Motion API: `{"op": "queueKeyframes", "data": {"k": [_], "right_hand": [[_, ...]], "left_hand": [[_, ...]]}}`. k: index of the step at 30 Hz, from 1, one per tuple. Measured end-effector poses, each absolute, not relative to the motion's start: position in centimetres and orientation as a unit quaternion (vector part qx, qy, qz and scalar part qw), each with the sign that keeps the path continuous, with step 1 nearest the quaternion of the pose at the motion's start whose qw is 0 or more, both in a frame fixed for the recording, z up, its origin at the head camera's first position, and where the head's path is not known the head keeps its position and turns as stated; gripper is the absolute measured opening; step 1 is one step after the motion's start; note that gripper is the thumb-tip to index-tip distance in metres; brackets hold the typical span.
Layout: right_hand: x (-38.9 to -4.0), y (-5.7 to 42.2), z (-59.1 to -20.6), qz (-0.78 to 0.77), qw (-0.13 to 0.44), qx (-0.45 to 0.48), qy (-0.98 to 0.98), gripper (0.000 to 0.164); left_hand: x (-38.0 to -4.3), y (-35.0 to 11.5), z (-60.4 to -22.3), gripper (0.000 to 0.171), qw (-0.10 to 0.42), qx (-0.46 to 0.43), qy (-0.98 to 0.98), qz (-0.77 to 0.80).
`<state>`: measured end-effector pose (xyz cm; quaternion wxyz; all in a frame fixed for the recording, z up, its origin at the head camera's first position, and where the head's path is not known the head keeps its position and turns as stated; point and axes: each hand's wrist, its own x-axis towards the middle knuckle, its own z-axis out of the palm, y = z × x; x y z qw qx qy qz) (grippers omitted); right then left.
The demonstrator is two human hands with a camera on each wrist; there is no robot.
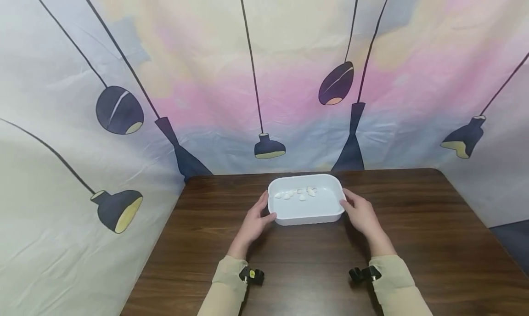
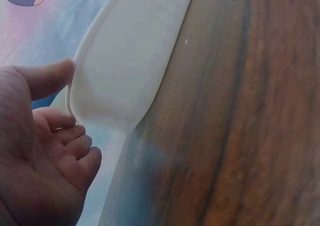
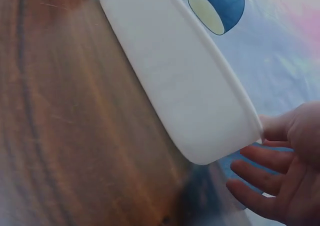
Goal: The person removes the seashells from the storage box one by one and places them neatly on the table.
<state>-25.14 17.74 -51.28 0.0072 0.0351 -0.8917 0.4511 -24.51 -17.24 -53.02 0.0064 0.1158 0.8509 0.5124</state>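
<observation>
A white rectangular tray (image 1: 307, 211) with rounded corners is near the back of the wooden table. Several small whitish pieces (image 1: 302, 197), too small to identify for certain, lie scattered on its floor. At the tray's left end, my left hand (image 1: 253, 222) pinches the rim, its thumb on the front corner. My right hand (image 1: 363, 216) pinches the right end in the same way. Both wrist views show the tray's outer wall (image 2: 122, 61) side-on. There, the thumb of each hand meets the rim, and the other fingers curl loosely below or beyond it.
The dark brown wooden table (image 1: 306, 270) extends toward me from the tray. Right behind its back edge hangs a pastel cloth (image 1: 223, 77) printed with dark lamps. A black camera mount sits on each wrist, over pale sleeves (image 1: 225, 288).
</observation>
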Motion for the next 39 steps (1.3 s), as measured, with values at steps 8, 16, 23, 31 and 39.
{"op": "queueKeyframes", "data": {"k": [8, 16, 23, 31, 39], "right_hand": [[-26.5, 16.2, -49.4, 0.443, 0.110, 0.072, -0.887, 0.043], [-30.0, 12.2, -49.5, 0.435, -0.009, 0.127, -0.892, 0.042], [-31.9, 11.3, -51.2, 0.401, -0.039, 0.118, -0.908, 0.044], [-32.6, 10.7, -51.5, 0.387, -0.045, 0.124, -0.913, 0.042], [-32.7, 10.2, -51.9, 0.356, -0.060, 0.123, -0.924, 0.030]], "left_hand": [[-24.5, -17.2, -53.0, 0.075, 0.012, 0.113, 0.842, 0.527], [-24.8, -17.3, -53.1, 0.073, 0.010, 0.113, 0.834, 0.540], [-24.7, -17.1, -53.4, 0.073, 0.014, 0.114, 0.830, 0.546], [-24.5, -17.0, -53.0, 0.072, 0.016, 0.108, 0.830, 0.547], [-24.5, -17.1, -53.2, 0.073, 0.020, 0.110, 0.830, 0.546]]}}
